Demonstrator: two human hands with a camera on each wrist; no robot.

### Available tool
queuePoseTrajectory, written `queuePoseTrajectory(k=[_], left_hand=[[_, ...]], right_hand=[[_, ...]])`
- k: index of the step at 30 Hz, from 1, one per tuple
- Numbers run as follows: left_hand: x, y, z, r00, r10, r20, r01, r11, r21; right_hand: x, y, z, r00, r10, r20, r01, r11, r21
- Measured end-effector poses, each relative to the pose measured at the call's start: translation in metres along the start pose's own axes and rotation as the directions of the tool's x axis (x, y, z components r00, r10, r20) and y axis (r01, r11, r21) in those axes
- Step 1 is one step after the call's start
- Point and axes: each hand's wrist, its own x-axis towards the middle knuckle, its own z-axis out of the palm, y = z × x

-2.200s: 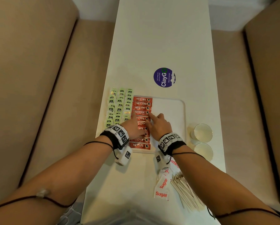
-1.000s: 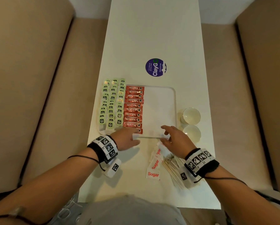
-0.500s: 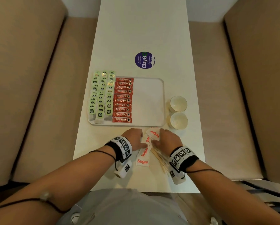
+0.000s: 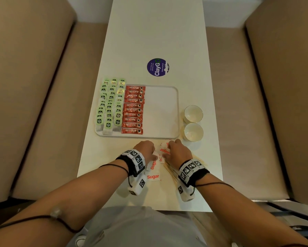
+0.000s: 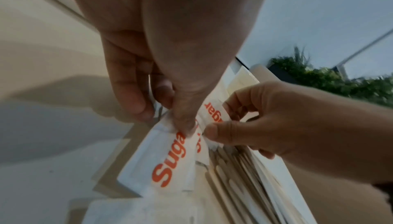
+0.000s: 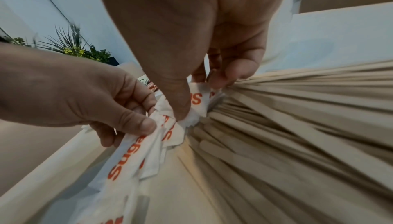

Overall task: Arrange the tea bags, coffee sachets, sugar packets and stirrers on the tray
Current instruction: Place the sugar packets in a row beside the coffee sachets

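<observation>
A white tray lies mid-table with green tea bags in rows on its left and red coffee sachets in a column beside them. Its right half is bare. White sugar packets lie in a loose pile just in front of the tray. My left hand pinches packets at the pile's left. My right hand pinches a packet at the pile's right. Wooden stirrers lie under my right wrist.
Two white cups stand right of the tray. A purple round sticker sits beyond it. The narrow white table runs between two beige benches.
Both hands left the coffee sachets on the tray, drew back towards me and closed on the sugar packet pile. The head view shifted, so the tray sits further away.
</observation>
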Motion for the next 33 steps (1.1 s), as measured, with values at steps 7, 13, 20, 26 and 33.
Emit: queuePoseTrajectory(k=[7,13,20,26,33], left_hand=[[-0.003,-0.022,-0.003,0.999,-0.016,0.037,0.027,0.941,-0.337],[-0.016,-0.035,-0.018,0.997,0.037,0.061,0.01,0.775,-0.632],[-0.031,-0.036,-0.03,0.995,0.084,0.054,0.005,0.498,-0.867],[-0.036,-0.027,-0.033,0.996,0.055,0.072,0.055,0.267,-0.962],[-0.042,-0.024,-0.029,0.995,0.083,0.064,0.046,0.201,-0.979]], right_hand=[[-0.004,0.0,-0.005,0.998,-0.044,0.042,0.038,0.99,0.139],[-0.005,0.01,-0.009,0.994,-0.093,0.061,0.059,0.905,0.421],[-0.009,-0.008,-0.023,0.977,-0.209,0.03,0.142,0.755,0.641],[-0.006,-0.025,-0.023,0.977,-0.215,0.002,0.16,0.735,0.659],[-0.008,-0.032,-0.027,0.974,-0.224,-0.016,0.172,0.696,0.697]])
